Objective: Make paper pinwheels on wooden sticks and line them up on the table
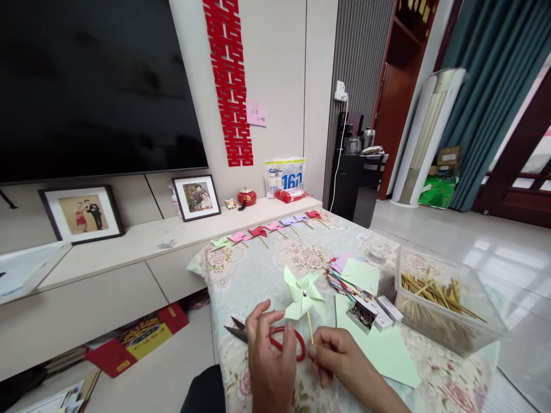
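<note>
Your right hand (336, 358) pinches the wooden stick (310, 328) of the pale green pinwheel (303, 295), which stands just above your fingertips. Your left hand (269, 355) is loosely curled, index finger touching a blade's edge, gripping nothing that I can see. Heads up: push that blade too hard and the thin paper could crease or tear at the centre pin. The scissors (275, 338) lie right under your left fingers, so watch the points. Count: seven finished pinwheels (267, 229) in the far row, one in hand, one scissors, one tub of sticks (443, 310).
</note>
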The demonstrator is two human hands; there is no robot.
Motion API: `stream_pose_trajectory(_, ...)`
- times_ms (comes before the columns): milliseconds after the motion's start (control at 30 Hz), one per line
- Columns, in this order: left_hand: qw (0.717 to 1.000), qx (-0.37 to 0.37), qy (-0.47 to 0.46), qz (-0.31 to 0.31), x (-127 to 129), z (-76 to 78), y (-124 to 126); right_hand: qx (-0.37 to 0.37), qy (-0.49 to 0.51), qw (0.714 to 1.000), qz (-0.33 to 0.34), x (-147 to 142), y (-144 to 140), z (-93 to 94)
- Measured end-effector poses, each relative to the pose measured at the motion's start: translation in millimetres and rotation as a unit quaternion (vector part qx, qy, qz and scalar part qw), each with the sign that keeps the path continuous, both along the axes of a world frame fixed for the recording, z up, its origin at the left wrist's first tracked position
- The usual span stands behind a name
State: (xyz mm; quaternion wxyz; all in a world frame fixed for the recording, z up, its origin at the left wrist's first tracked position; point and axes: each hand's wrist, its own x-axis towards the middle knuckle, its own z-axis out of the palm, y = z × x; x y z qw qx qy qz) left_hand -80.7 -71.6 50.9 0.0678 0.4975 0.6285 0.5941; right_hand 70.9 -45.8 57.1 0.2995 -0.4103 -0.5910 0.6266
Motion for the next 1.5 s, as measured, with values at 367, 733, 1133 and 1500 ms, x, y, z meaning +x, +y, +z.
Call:
stream_pose_trajectory(367,0.992,-0.107,0.055,-0.044,-75,-19.9,36,0.099,-0.065,0.991,-0.06,-6,25,-3.9)
stream_pose_trajectory(733,0.971,-0.187,0.133,-0.059,-121,-32.5,96,0.14,-0.152,0.975,-0.087,-75,126,11.9)
stream_pose_trajectory(1133,0.976,-0.214,0.023,-0.03,-133,-24.4,96,0.202,-0.309,0.925,-0.085,-210,213,0.7)
stream_pose_trajectory(1500,0.963,-0.267,0.011,-0.031,-134,-14.5,95,0.217,-0.411,0.884,-0.055,-255,228,-13.9)
